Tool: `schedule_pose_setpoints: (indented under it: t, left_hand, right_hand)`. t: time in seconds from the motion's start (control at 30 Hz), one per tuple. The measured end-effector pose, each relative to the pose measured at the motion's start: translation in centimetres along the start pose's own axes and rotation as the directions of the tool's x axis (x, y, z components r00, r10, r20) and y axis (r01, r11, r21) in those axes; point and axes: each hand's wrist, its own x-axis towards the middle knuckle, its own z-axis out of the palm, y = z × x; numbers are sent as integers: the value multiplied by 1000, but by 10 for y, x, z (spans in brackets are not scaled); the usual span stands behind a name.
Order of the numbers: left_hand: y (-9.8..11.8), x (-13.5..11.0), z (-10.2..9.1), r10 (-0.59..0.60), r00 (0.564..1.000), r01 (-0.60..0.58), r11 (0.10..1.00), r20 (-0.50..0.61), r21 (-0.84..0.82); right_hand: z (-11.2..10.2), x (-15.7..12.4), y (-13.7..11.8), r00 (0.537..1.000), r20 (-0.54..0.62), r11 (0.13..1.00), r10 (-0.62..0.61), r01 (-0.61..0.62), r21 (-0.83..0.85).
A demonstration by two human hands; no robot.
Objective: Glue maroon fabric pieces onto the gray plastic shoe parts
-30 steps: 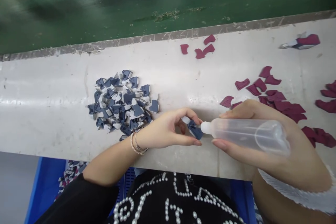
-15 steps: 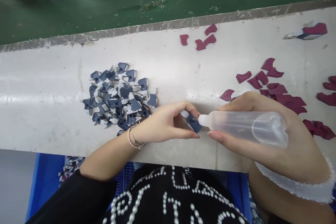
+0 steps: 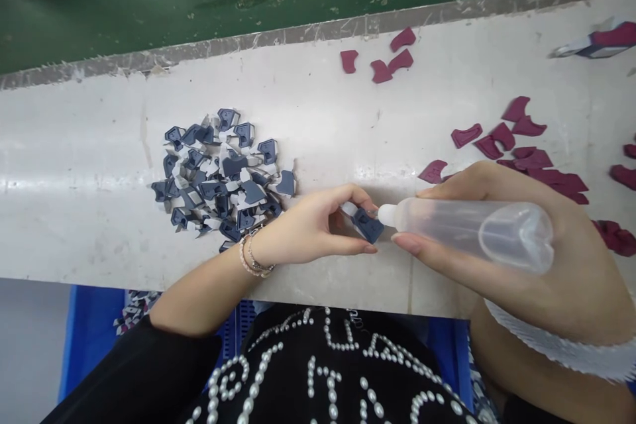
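Left-hand fingers (image 3: 342,245) are closed in a pinch on a small navy-and-white piece (image 3: 366,225), right there above the bench (image 3: 74,212). It looks light and thin, likely stiff enough to take by its edges. Right-hand fingers (image 3: 422,248) wrap a clear plastic squeeze bottle (image 3: 472,232), its nozzle (image 3: 386,215) just beside the piece; it looks light and soft-walled, best held around the body. A navy pile (image 3: 218,175) lies beyond the left-hand fingers, maroon cutouts (image 3: 531,162) beyond the right-hand fingers.
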Motion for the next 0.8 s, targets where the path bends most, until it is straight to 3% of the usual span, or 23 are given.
schedule_pose_setpoints:
  t: [0.17,0.33,0.8]
  left_hand:
    - [-3,1,-1,23,1000,-23,999,20,-23]
    - [-1,1,-1,35,999,-35,999,0,33]
    - [-3,0,-4,79,996,-74,992,-45,103]
  right_hand:
    - [1,-1,-1,998,42,998,-48,47,29]
    - [1,-2,-1,1000,7,1000,-14,14,7]
    - [0,1,-6,996,74,995,39,-46,92]
